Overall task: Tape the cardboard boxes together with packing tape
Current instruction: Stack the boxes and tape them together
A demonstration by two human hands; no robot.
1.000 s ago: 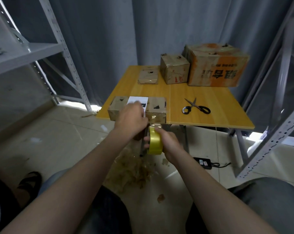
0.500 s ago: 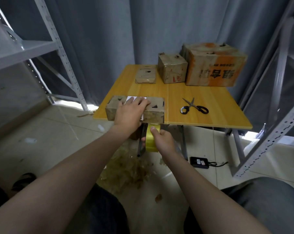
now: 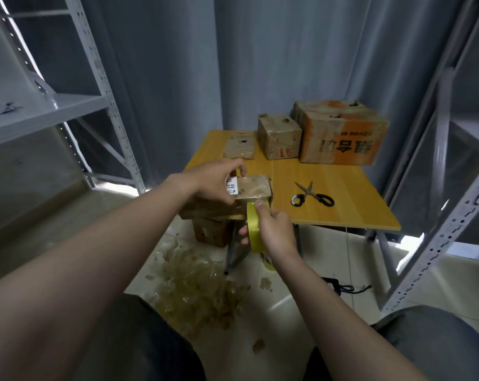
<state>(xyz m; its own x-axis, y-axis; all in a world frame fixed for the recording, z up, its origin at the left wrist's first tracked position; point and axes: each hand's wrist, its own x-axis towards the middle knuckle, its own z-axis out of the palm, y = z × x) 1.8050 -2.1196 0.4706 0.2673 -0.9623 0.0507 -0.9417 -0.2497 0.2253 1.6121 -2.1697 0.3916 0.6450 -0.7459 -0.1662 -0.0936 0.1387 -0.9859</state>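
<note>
At the table (image 3: 342, 193), left hand (image 3: 212, 182) grips boxes (image 3: 256, 189), right hand (image 3: 278, 231) tape (image 3: 253, 229).

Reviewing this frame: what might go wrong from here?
The boxes sit tipped at the near edge of the table, held only by the left hand; they may slip off. The right hand grips the tape roll below that edge, so the strip may go on skewed. Both hands are busy, and the scissors lie apart.

Dim room, daylight leaking under curtain (image 3: 287, 64); wide-angle bending at edges, soft overall blur
</note>
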